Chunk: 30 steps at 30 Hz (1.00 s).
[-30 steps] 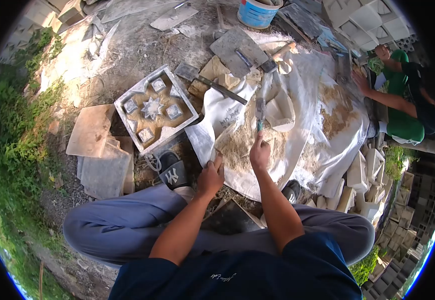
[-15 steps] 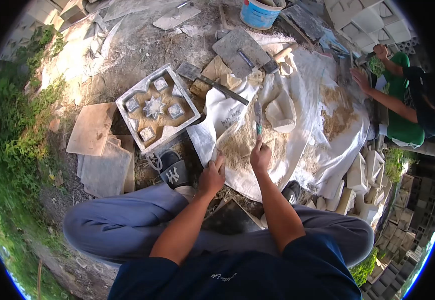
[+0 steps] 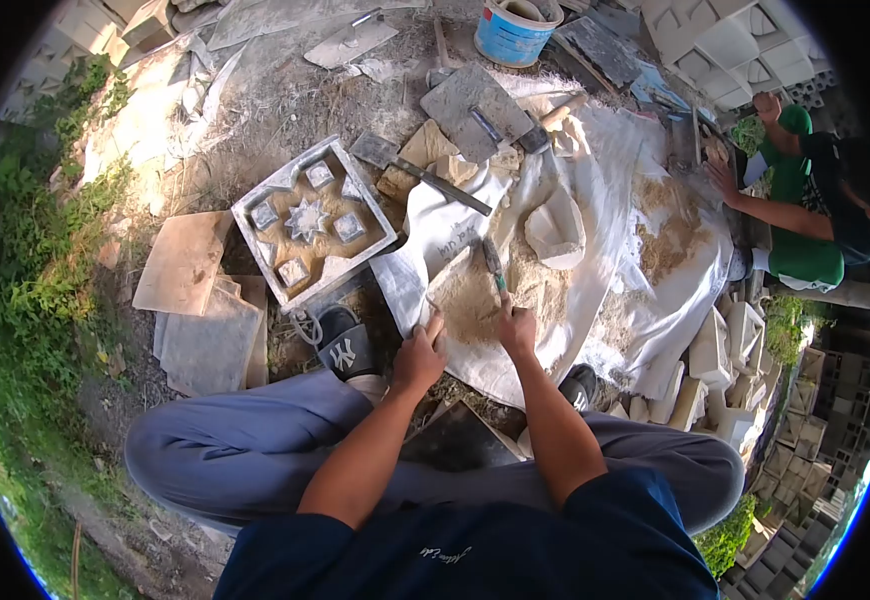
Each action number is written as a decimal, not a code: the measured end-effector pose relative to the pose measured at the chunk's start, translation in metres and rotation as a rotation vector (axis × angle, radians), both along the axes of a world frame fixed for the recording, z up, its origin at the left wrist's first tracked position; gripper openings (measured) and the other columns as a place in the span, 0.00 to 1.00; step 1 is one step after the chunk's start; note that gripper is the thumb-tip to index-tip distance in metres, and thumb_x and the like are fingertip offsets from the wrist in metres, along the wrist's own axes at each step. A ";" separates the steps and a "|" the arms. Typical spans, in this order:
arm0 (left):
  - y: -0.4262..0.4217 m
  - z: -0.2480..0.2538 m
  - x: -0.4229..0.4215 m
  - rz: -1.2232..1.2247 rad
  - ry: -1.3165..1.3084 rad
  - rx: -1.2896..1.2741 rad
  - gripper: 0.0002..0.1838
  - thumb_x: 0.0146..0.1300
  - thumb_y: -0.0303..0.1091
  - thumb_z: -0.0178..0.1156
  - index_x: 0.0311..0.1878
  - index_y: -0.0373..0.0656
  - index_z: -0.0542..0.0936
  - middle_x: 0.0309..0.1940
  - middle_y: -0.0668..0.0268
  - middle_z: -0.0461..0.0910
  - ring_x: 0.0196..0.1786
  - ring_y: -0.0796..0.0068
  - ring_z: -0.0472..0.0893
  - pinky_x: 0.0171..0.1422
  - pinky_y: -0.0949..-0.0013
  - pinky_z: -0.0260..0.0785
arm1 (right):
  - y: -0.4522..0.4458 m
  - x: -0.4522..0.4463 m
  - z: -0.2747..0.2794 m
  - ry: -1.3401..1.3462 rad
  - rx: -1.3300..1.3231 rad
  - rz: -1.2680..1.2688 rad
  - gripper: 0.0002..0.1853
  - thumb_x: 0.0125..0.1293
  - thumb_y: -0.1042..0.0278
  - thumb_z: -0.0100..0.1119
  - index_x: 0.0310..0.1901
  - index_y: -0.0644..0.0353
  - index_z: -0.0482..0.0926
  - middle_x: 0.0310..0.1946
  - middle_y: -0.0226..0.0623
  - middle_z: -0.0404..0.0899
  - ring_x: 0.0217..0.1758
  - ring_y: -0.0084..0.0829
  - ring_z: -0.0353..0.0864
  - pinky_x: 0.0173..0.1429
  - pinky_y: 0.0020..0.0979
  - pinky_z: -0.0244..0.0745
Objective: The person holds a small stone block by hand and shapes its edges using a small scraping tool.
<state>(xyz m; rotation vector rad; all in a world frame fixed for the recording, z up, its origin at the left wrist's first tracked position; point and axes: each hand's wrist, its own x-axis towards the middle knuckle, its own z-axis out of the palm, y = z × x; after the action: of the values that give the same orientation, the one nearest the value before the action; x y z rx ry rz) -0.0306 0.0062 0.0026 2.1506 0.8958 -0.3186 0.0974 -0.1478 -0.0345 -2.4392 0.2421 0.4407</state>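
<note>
My left hand (image 3: 421, 354) is closed on the near edge of a white sack cloth (image 3: 407, 280) spread on the ground. In my right hand (image 3: 517, 328) is a small trowel (image 3: 494, 260) with a greenish handle, its blade pointing away from me over the cloth. Sandy powder (image 3: 467, 305) lies on the cloth between my two hands. Just beyond the trowel, a pale angular scoop-like container (image 3: 556, 232) rests on the cloth. A square mold (image 3: 383, 246) with a star and small blocks inside stands to the left.
A long flat metal bar (image 3: 445, 190) and a square plastering float (image 3: 477, 112) lie ahead. Farther off is a blue bucket (image 3: 517, 38). Flat boards (image 3: 187, 262) are stacked at left. Pale blocks (image 3: 717, 345) line the right, where another person (image 3: 805, 210) works.
My right hand has swung the trowel leftward and nearer, its blade now tilted left over the powder. My left hand stays at the cloth's edge. The other person's hands have shifted.
</note>
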 end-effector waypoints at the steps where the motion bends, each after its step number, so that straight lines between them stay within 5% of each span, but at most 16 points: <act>1: 0.002 0.003 0.003 -0.004 -0.006 0.006 0.22 0.67 0.47 0.56 0.44 0.33 0.74 0.34 0.37 0.82 0.40 0.36 0.82 0.45 0.43 0.75 | -0.001 0.003 -0.001 0.064 -0.031 0.040 0.42 0.70 0.32 0.43 0.22 0.73 0.78 0.17 0.61 0.74 0.26 0.61 0.77 0.36 0.54 0.68; 19: -0.003 -0.001 -0.002 -0.002 0.004 0.007 0.21 0.66 0.46 0.57 0.44 0.34 0.73 0.33 0.38 0.82 0.39 0.35 0.82 0.45 0.43 0.75 | 0.013 0.017 0.011 -0.005 0.095 -0.101 0.41 0.70 0.33 0.46 0.22 0.73 0.80 0.18 0.61 0.75 0.27 0.57 0.80 0.38 0.52 0.71; 24: 0.000 -0.003 -0.001 -0.028 -0.044 0.050 0.21 0.66 0.47 0.57 0.44 0.35 0.73 0.33 0.38 0.82 0.39 0.35 0.82 0.44 0.43 0.75 | 0.008 0.021 0.011 0.144 -0.020 -0.010 0.40 0.70 0.32 0.42 0.28 0.68 0.85 0.27 0.62 0.81 0.38 0.58 0.83 0.46 0.50 0.75; 26: 0.001 -0.001 -0.002 -0.024 -0.035 0.056 0.20 0.66 0.47 0.58 0.44 0.35 0.74 0.33 0.39 0.82 0.39 0.35 0.82 0.45 0.43 0.75 | 0.006 0.013 -0.033 0.138 -0.182 -0.033 0.41 0.69 0.29 0.40 0.34 0.66 0.86 0.34 0.65 0.81 0.45 0.60 0.82 0.52 0.51 0.73; 29: 0.003 -0.002 0.001 -0.006 -0.016 0.006 0.23 0.66 0.48 0.58 0.48 0.34 0.75 0.36 0.38 0.82 0.43 0.35 0.81 0.48 0.43 0.74 | 0.005 0.000 -0.007 0.244 0.007 -0.028 0.43 0.68 0.27 0.42 0.30 0.70 0.85 0.32 0.67 0.81 0.46 0.59 0.82 0.54 0.50 0.72; 30: 0.004 -0.001 0.000 0.010 0.002 -0.045 0.25 0.66 0.49 0.58 0.52 0.33 0.75 0.39 0.37 0.81 0.46 0.35 0.80 0.51 0.44 0.73 | -0.002 -0.006 -0.008 0.207 0.084 -0.072 0.45 0.67 0.26 0.44 0.25 0.72 0.82 0.28 0.63 0.81 0.40 0.56 0.83 0.49 0.49 0.74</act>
<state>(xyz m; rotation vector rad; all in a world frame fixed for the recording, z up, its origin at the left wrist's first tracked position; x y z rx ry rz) -0.0303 0.0097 0.0015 2.1046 0.8922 -0.3322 0.0913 -0.1496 -0.0430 -2.2960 0.3905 0.6583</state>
